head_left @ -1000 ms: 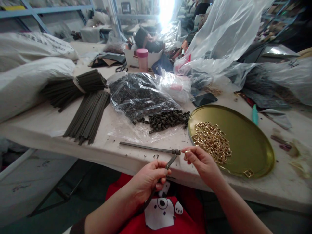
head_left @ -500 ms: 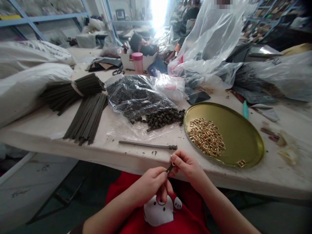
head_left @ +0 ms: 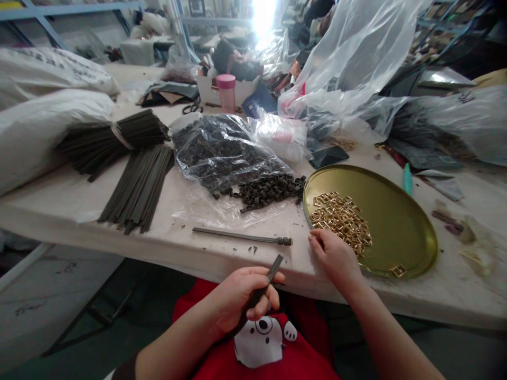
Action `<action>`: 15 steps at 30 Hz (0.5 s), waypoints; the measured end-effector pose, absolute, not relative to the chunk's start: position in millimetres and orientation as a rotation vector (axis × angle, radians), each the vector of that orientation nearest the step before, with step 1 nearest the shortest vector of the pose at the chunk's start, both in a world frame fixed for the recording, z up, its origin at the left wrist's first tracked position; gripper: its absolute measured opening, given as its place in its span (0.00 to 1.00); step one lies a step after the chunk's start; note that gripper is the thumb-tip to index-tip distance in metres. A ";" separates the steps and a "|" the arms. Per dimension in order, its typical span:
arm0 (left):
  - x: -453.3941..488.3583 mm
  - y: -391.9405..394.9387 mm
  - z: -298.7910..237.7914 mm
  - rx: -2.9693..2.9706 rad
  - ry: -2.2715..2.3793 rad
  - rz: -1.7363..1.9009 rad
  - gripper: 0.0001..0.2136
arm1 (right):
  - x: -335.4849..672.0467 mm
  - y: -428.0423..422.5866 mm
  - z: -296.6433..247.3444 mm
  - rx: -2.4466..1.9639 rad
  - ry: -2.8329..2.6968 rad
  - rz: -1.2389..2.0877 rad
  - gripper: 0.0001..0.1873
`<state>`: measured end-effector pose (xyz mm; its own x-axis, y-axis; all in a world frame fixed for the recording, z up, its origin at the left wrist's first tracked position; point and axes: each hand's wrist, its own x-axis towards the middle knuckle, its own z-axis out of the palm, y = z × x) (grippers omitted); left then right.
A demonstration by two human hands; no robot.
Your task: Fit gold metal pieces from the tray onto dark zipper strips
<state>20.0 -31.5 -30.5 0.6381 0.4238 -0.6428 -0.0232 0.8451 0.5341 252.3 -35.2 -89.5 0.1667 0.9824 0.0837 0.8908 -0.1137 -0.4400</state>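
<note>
My left hand (head_left: 249,295) is closed around a dark grey strap (head_left: 275,267), whose end sticks up between the thumb and fingers. The strap's lower part runs back along the palm. My right hand (head_left: 335,258) is at the near left rim of the gold tray (head_left: 404,227), its fingers curled together; anything in them is hidden. Beside it in the tray lies a heap of small gold buckles (head_left: 343,221). On the table in front of my hands rests a strap (head_left: 237,235) with dark loops and a gold glint at its right end.
Dark strap loops (head_left: 269,192) spill from a clear plastic bag (head_left: 225,150). Bundled straps (head_left: 119,137) and loose straps (head_left: 138,190) lie at the left by white sacks (head_left: 47,126). A pink-lidded bottle (head_left: 226,95) stands behind. Plastic sheeting (head_left: 356,63) rises at the back right.
My right hand has left the strap end, where it held a gold buckle, and moved right to the tray. My left hand still holds a strap; no buckle shows on its end now.
</note>
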 end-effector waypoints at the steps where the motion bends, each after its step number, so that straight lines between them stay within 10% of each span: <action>1: 20.2 -30.0 -30.9 0.508 0.849 0.275 0.12 | 252.2 -34.5 -90.8 -2.085 -1.835 0.256 0.12; 15: 17.0 -12.0 -41.2 0.495 0.845 0.337 0.11 | 254.0 38.6 -62.3 -2.161 -2.010 0.002 0.10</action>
